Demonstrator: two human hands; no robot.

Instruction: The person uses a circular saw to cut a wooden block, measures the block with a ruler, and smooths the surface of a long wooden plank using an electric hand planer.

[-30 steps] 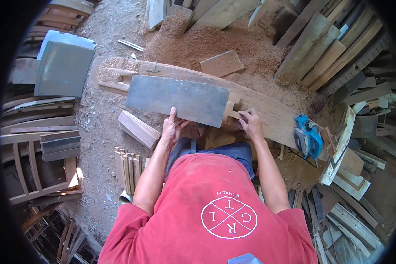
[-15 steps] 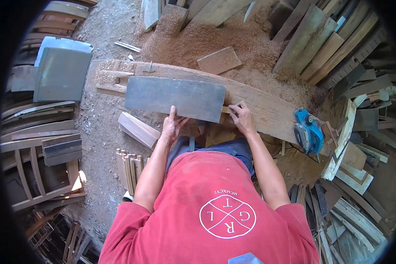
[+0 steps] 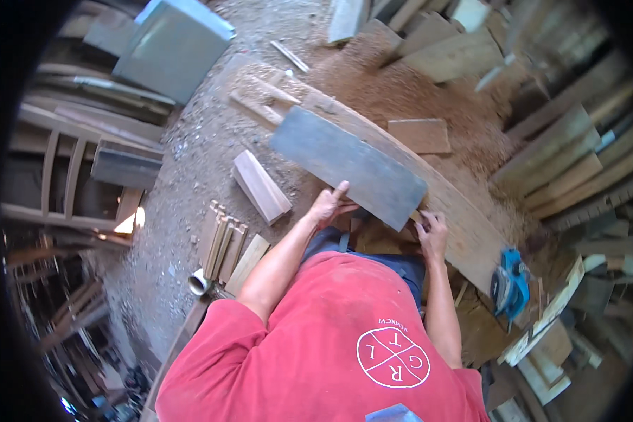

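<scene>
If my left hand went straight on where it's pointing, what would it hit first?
Your left hand would meet the grey board first; its thumb lies on the board's near edge. Whether the other fingers would slide underneath is unclear here.

Right: I see a blue handheld power tool.
Beyond: a brown rectangular wooden board lies on reddish-brown sawdust.
Left: I spot a white hollow cylinder beside short brown wooden sticks.

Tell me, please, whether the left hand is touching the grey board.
Touching. The head view shows the left hand gripping the near edge of the grey board, thumb on top.
</scene>
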